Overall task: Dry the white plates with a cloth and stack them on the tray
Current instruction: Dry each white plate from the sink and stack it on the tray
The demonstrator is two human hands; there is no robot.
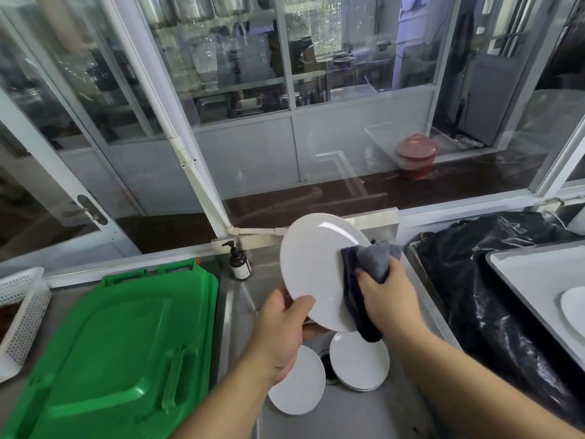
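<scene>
1. Head view, grips: left hand (281, 324) pinches the lower rim of the white plate (313, 274), thumb on the face, fingers behind; right hand (384, 299) is curled round a bunched grey cloth (370, 264), pressing it to the plate's right edge.
2. Held plate: tilted up on edge above the sink (348, 413), clear of everything below.
3. Handling, judged: glazed ceramic — stiff, brittle, likely slippery where wet. Best held at the rim with thumb opposed to fingers; the cloth is soft and gives a surer hold.
4. Remaining plates: one plate (297, 388) and a short stack (359, 362) lie in the sink beside the drain.
5. Destination: tray (522, 270) at right, well apart, already bearing a dried plate (574, 308) — partly out of frame.
6. Surroundings: green lid (120, 343) on the worktop at left; pump bottle (239, 263) behind the sink.
</scene>
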